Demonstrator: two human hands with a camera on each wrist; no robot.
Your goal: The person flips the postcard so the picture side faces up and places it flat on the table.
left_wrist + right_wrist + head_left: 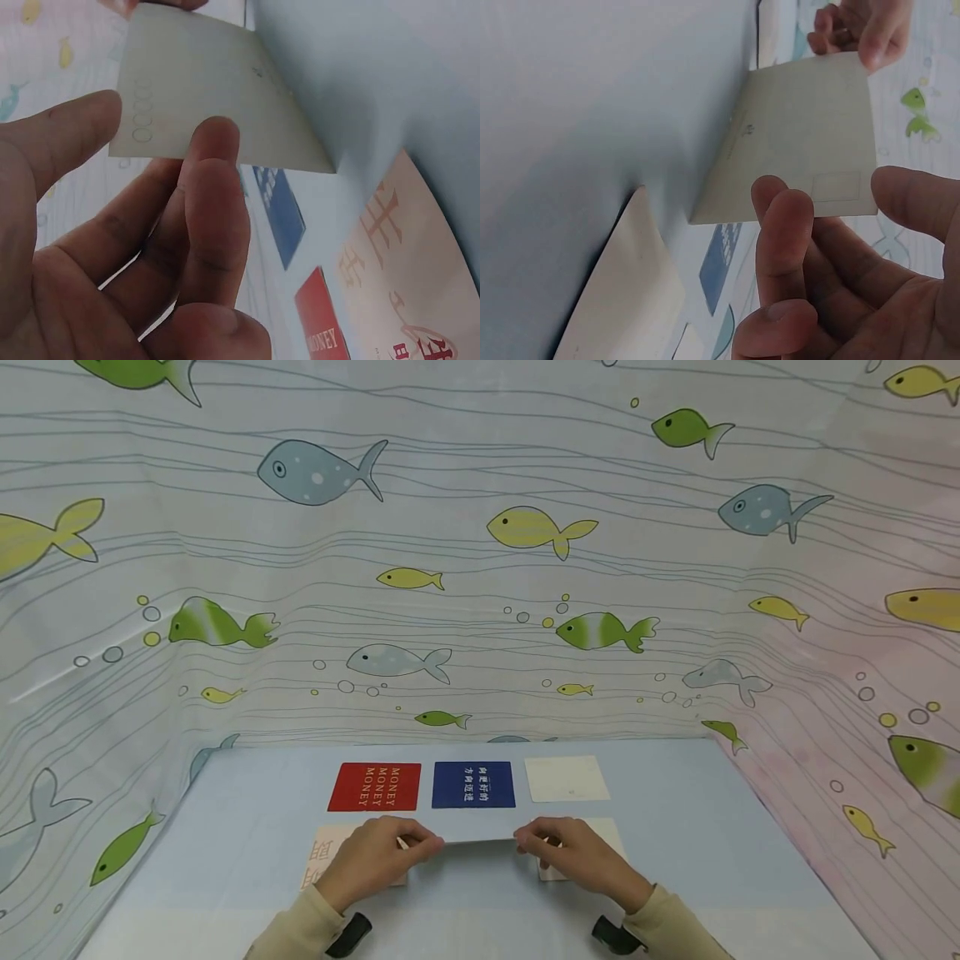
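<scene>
The blue card [450, 785] carries white characters. Left of it, the red card [350, 787] bears pale lettering; right of it lies a cream card [567, 777]. In front of the blue card, the held card [191, 82] is off-white with faint printed circles. Behind it, the white backdrop [472, 610] has wavy lines and green, yellow and blue-grey fish.

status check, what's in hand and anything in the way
Left hand and right hand: pinching opposite ends of one thin rectangular card with off-white underside. Card tilted between them. Flat blue rectangular card with white lettering beyond; nothing seen obstructing.
</scene>
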